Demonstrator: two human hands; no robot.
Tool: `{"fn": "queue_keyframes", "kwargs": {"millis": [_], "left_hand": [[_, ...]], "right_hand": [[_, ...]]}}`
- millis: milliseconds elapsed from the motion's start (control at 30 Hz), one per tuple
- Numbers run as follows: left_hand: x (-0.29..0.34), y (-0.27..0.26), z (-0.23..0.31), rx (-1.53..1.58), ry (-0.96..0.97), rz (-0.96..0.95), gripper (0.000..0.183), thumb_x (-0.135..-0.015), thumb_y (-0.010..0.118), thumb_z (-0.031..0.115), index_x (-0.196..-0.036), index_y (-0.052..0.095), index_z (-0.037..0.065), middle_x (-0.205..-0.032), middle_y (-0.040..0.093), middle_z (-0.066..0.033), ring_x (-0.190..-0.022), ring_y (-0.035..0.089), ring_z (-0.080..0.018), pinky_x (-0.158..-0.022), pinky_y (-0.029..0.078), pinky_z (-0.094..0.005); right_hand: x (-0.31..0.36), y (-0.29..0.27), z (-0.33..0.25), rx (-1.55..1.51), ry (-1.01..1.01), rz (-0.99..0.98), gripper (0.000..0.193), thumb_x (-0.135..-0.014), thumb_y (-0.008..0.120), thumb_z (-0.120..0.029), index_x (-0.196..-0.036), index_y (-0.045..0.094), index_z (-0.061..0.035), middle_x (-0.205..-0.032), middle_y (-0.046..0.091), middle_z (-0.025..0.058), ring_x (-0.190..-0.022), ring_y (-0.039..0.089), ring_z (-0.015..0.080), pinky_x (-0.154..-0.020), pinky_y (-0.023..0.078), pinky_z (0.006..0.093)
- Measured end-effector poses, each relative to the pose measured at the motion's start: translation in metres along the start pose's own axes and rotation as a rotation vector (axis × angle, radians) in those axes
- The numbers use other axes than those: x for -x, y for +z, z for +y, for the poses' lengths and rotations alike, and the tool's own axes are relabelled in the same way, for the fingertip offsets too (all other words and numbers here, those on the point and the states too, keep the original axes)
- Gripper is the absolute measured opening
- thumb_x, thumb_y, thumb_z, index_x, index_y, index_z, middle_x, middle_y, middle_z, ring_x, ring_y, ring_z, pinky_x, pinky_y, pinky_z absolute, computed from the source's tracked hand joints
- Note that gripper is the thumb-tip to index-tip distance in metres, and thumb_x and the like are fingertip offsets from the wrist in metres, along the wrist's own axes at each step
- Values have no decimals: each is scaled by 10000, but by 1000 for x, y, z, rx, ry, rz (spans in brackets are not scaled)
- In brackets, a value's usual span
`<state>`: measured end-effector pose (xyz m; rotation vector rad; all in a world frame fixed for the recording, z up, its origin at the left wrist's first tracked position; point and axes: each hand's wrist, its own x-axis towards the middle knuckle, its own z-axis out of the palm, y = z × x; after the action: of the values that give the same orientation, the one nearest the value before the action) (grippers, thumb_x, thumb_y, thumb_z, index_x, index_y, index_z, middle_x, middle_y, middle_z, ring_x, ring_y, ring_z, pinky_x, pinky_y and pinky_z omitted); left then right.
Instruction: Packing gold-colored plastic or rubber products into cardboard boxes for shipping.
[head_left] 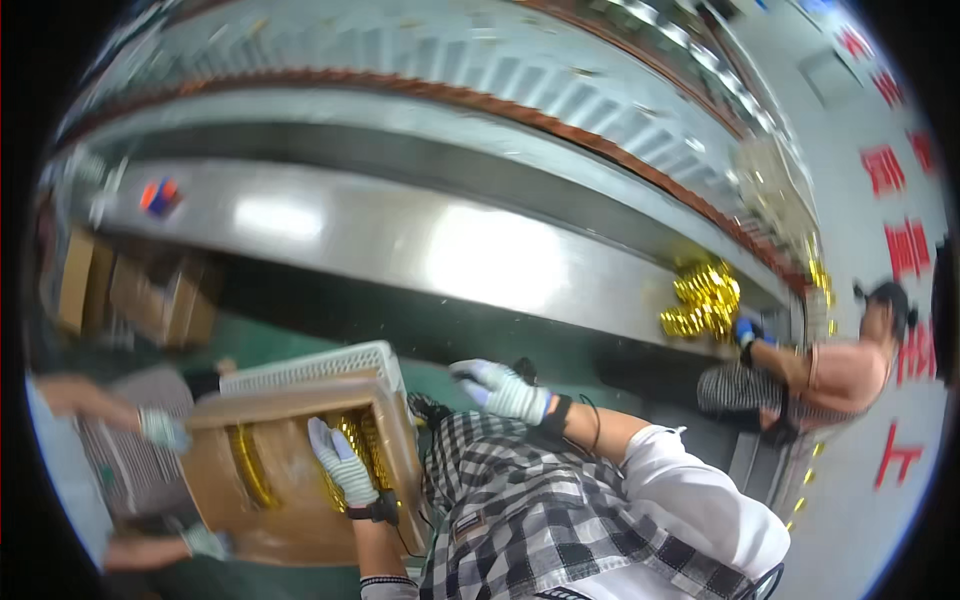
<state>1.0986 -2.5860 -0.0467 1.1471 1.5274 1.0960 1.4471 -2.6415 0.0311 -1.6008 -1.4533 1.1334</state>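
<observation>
My left hand (345,468), in a striped work glove, reaches over a brown cardboard box (285,394). Its fingers are stretched out beside shiny gold coiled pieces (372,445) at the box's right side, and I see nothing held in it. Another gold strip (252,468) lies further left in the same box. In front of my checked apron, my right hand (505,393) hovers in the air, gloved too, with fingers extended and nothing in them. A co-worker's gloved hands (164,429) are at the left side of the box.
Behind the box stands a white plastic crate (310,368). A long metal bench (350,240) runs across, bearing a small orange-and-blue item (159,197). At its right end a person (845,378) works at a gold shiny pile (708,300). More cartons (160,300) sit far left.
</observation>
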Motion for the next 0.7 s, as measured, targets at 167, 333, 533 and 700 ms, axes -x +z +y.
{"fn": "queue_keyframes", "kwargs": {"millis": [167, 333, 533, 700], "left_hand": [[-107, 170, 53, -276, 254, -682, 462, -1037, 557, 112, -1479, 494, -5, -1427, 584, -161, -1309, 553, -270, -1120, 427, -378], [-92, 313, 65, -126, 202, -1135, 639, -972, 698, 162, -1526, 424, -3, -1371, 592, -170, -1228, 595, -239, -1053, 484, -364], [-6, 459, 73, -370, 451, -1435, 1217, -706, 922, 397, -1626, 205, 48, -1601, 283, -280, -1458, 371, -417, -1183, 372, -481], [55, 532, 102, -759, 644, -1355, 1300, -530, 963, 511, -1595, 328, 122, -1607, 240, -293, -1470, 324, -465, -1206, 365, -466]], "right_hand": [[47, -112, 98, -15, 197, 771, 378, -937, 615, -50, -1312, 599, -10, -1136, 677, 150, -1032, 656, 243, -946, 536, 353], [114, -139, 199, 68, 334, 1455, 630, -833, 765, -110, -1388, 489, 4, -1260, 562, 161, -1158, 570, 283, -1023, 482, 395], [138, -236, 245, 211, 664, 1682, 984, -675, 943, -341, -1428, 435, 37, -1419, 437, 264, -1284, 482, 400, -1126, 411, 463], [93, -274, 263, -215, 675, 1420, 952, -610, 970, -378, -1344, 536, 44, -1248, 660, 224, -1138, 647, 312, -1033, 510, 406]]}}
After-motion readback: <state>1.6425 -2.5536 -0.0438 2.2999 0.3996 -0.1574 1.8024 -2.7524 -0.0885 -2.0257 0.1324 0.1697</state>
